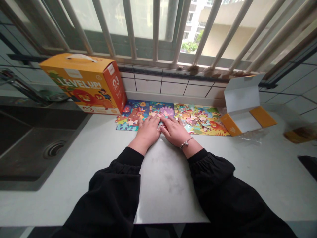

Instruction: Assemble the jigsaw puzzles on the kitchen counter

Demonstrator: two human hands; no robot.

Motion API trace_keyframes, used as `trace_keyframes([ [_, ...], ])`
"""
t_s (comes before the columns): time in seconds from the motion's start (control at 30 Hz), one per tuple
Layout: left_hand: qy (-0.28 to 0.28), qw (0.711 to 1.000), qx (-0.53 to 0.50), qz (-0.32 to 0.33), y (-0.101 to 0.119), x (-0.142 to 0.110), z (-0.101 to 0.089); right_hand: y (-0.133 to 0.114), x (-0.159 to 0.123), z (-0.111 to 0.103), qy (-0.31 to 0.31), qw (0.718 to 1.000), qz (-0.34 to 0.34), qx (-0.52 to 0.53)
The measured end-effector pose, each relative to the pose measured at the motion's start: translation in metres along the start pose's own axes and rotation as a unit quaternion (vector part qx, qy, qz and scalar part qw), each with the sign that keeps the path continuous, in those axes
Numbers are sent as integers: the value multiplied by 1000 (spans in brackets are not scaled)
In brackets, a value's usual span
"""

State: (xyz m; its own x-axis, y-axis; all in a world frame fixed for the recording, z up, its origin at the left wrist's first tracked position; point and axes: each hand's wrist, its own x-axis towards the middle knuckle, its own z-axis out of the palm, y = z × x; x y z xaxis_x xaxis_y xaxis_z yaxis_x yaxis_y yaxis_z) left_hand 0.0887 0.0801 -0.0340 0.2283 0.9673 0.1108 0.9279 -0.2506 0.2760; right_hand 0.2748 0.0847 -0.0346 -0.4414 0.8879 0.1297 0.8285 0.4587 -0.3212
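A colourful jigsaw puzzle (133, 112) lies along the back of the counter, its left part dark blue and its right part yellow and green. Loose puzzle pieces (192, 116) are heaped on the right part. Both hands rest side by side on the puzzle's near edge, around its middle. My left hand (149, 129) lies flat, fingers stretched forward over the pieces. My right hand (174, 130), with a bracelet at the wrist, also lies flat with fingers spread. Their thumbs and fingertips nearly meet. What lies beneath the palms is hidden.
An orange "LEVEL UP!" box (86, 84) stands at the back left, beside a dark sink (29, 138) with a faucet (22, 86). An opened orange and white carton (244, 105) sits right of the puzzle, clear plastic wrap (250, 136) by it. Window bars (156, 33) rise behind.
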Motion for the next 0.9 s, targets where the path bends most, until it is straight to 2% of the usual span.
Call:
trace_keyframes([
  [0.13,10,999,9,-36,-4,0,1,9,-8,-3,21,1000,3,-15],
  [0.33,-6,999,14,-43,-5,1,1,22,-10,-7,50,998,34,-32],
  [0.5,-42,999,22,5,-3,-1,-1,24,-7,-8,60,994,71,-49],
  [0.63,-43,998,33,37,-1,-3,1,23,-7,-5,46,994,87,-56],
  [0.77,-18,999,38,-17,-3,-4,2,21,-8,-2,16,993,105,-53],
  [0.9,-3,997,33,-66,-6,-4,2,19,-9,-2,-4,996,81,-44],
])
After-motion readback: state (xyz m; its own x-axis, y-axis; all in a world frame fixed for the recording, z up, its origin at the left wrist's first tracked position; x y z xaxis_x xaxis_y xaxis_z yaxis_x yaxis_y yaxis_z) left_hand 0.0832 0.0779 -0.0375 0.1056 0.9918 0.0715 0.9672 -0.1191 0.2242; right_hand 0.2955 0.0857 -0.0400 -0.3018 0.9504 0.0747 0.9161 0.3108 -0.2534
